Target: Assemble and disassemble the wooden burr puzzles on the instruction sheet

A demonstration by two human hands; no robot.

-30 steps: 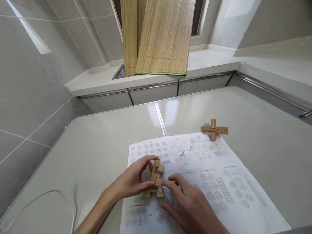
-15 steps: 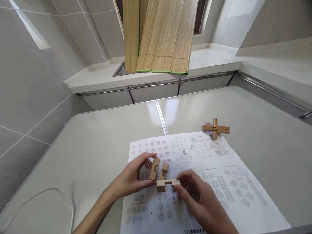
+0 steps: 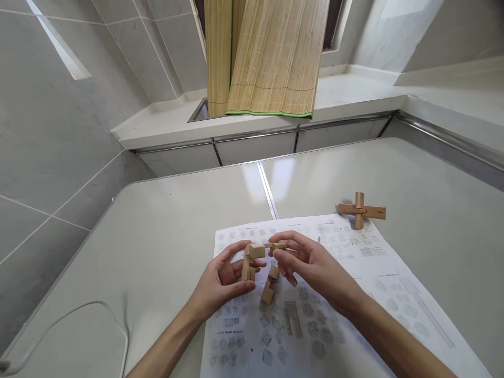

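My left hand grips an upright notched wooden puzzle piece between fingertips and thumb, above the printed sheet. In my right hand, a second notched puzzle piece is pinched at its right end and held level. Its left end meets the top of the left-hand piece; whether the two interlock I cannot tell. Below and between my hands, a third notched piece lies tilted on the paper, touched by neither hand.
The printed instruction sheet lies on the pale table. A wooden cross-shaped assembly rests at the sheet's far right corner. A white cable curves at the left. A bamboo blind hangs beyond the table.
My right hand has carried its piece away from me, from below the left-hand piece to its top end. The loose piece now shows fully on the paper. The view has shifted slightly.
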